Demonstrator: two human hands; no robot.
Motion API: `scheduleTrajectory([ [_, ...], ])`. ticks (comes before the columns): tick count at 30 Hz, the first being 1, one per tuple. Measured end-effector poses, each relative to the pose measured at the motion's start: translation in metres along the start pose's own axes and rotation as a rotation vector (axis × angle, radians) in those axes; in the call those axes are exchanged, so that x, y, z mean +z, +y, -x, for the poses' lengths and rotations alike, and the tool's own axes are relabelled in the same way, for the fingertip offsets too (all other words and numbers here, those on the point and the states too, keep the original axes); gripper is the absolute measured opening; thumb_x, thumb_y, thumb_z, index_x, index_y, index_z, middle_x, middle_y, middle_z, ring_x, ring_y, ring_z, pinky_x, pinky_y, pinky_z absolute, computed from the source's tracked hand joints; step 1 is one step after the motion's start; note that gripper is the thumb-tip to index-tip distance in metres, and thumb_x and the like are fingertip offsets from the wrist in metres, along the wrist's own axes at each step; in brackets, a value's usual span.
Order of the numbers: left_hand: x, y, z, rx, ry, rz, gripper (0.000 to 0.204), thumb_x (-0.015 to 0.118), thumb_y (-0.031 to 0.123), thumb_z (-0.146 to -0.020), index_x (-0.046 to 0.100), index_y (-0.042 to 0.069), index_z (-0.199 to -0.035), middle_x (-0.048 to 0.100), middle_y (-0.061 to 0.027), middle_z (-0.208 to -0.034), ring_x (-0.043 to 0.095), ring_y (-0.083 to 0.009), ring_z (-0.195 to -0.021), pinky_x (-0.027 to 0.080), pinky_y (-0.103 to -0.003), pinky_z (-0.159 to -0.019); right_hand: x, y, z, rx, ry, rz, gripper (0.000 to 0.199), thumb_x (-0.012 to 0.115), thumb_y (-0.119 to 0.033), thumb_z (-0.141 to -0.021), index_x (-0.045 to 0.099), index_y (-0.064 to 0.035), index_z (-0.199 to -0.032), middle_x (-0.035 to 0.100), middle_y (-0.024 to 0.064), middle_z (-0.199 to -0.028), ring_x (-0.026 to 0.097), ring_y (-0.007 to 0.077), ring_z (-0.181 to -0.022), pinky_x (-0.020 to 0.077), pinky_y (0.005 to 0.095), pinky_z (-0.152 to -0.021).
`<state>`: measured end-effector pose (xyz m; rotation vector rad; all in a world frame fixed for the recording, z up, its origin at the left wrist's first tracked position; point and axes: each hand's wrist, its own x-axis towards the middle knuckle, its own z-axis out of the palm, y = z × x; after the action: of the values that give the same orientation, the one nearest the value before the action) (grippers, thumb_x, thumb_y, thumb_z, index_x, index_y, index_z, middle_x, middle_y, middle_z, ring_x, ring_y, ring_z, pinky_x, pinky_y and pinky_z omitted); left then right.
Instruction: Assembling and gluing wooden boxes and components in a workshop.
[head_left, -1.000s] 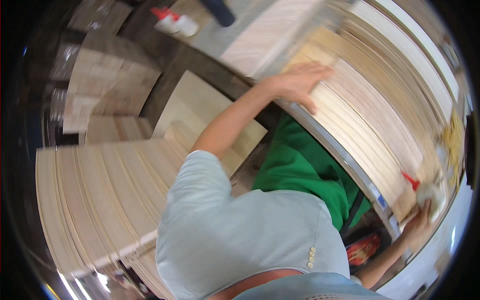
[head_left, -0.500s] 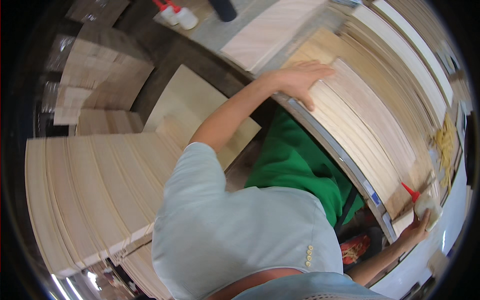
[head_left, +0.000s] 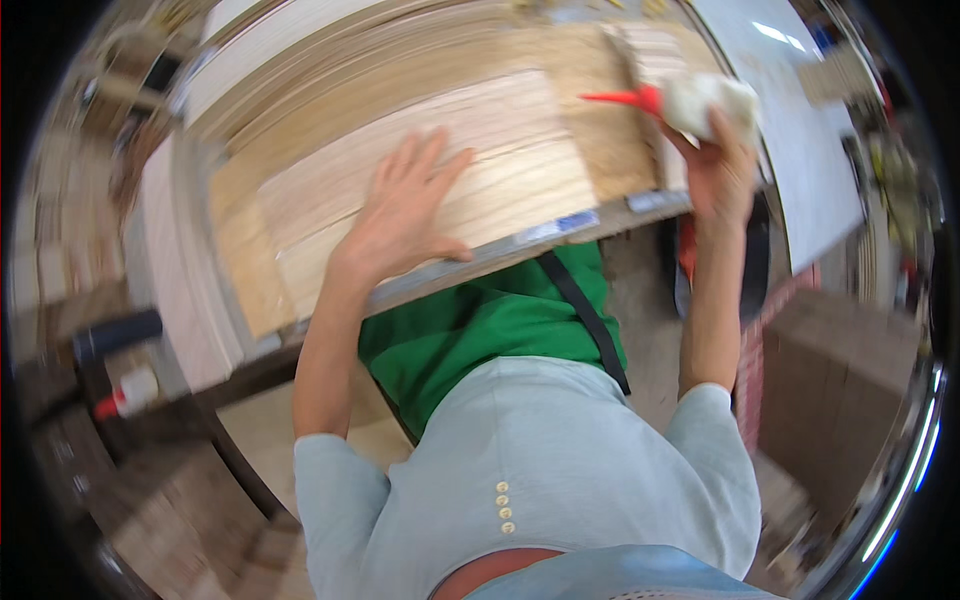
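My left hand (head_left: 405, 215) lies flat, fingers spread, on a stack of pale wooden boards (head_left: 500, 140) on a workbench. My right hand (head_left: 715, 150) grips a white squeeze bottle (head_left: 705, 100) with a red nozzle (head_left: 620, 98), held sideways over the right end of the boards, its tip pointing left. A green apron (head_left: 480, 335) and a light blue shirt fill the lower middle.
The workbench's metal front edge (head_left: 560, 230) runs under my left hand. More wooden boards (head_left: 170, 260) stand at the left. A second white bottle with a red cap (head_left: 125, 395) lies at the lower left beside a dark cylinder (head_left: 115, 335). A brown box (head_left: 840, 390) sits at the right.
The view has swung round, so the boards now lie across the top. My right hand has lifted the squeeze bottle from the bench's far end up over the boards. My left hand stays flat on them.
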<state>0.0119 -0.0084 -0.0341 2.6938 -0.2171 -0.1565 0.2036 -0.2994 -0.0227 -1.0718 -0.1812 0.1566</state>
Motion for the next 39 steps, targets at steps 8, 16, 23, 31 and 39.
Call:
scheduleTrajectory([
  [8, -0.004, 0.009, -0.016, -0.098, -0.042, 0.005, 0.108, 0.086, 0.038, -0.053, 0.033, 0.015, -0.145, 0.019, -0.0164, -0.154, 0.012, -0.0371, -0.143, 0.019, -0.054, -0.112, 0.043, 0.003, -0.014, 0.003, 0.262, 0.029, 0.035, 0.064, -0.002, -0.081, 0.054, 0.0, -0.115, 0.064, 0.0108, -0.103, 0.066, 0.0225, -0.089, 0.0584, 0.0328, -0.069],
  [16, -0.001, 0.004, -0.011, -0.095, -0.029, 0.015, 0.108, 0.086, 0.038, -0.054, 0.034, 0.014, -0.145, 0.019, -0.0157, -0.154, 0.012, -0.0368, -0.143, 0.019, -0.054, -0.112, 0.058, 0.035, -0.035, -0.113, 0.293, 0.11, 0.035, 0.064, -0.003, -0.083, 0.051, -0.0002, -0.115, 0.063, 0.012, -0.103, 0.067, 0.0249, -0.086, 0.0603, 0.0344, -0.062],
  [23, 0.0, 0.004, -0.012, -0.092, -0.022, 0.016, 0.108, 0.086, 0.037, -0.054, 0.034, 0.013, -0.145, 0.018, -0.0158, -0.154, 0.011, -0.0367, -0.143, 0.018, -0.053, -0.112, 0.063, 0.046, -0.04, -0.142, 0.313, 0.147, 0.035, 0.065, -0.005, -0.083, 0.05, -0.0009, -0.114, 0.062, 0.0116, -0.103, 0.067, 0.0237, -0.084, 0.059, 0.0319, -0.06],
  [31, 0.002, 0.003, -0.012, -0.092, -0.026, 0.003, 0.111, 0.086, 0.037, -0.052, 0.031, 0.014, -0.146, 0.017, -0.0132, -0.155, 0.01, -0.0342, -0.144, 0.018, -0.051, -0.113, 0.063, 0.045, -0.032, -0.167, 0.342, 0.173, 0.035, 0.066, -0.005, -0.083, 0.05, -0.001, -0.114, 0.061, 0.0115, -0.103, 0.067, 0.0236, -0.084, 0.0589, 0.0313, -0.059],
  [39, 0.003, 0.002, -0.011, -0.104, -0.024, 0.007, 0.111, 0.086, 0.035, -0.052, 0.031, 0.013, -0.145, 0.017, -0.0132, -0.155, 0.01, -0.0336, -0.144, 0.018, -0.051, -0.113, 0.057, 0.033, -0.011, -0.145, 0.352, 0.197, 0.045, 0.067, -0.005, -0.081, 0.047, -0.0011, -0.121, 0.061, 0.012, -0.106, 0.065, 0.0236, -0.09, 0.0584, 0.0323, -0.064],
])
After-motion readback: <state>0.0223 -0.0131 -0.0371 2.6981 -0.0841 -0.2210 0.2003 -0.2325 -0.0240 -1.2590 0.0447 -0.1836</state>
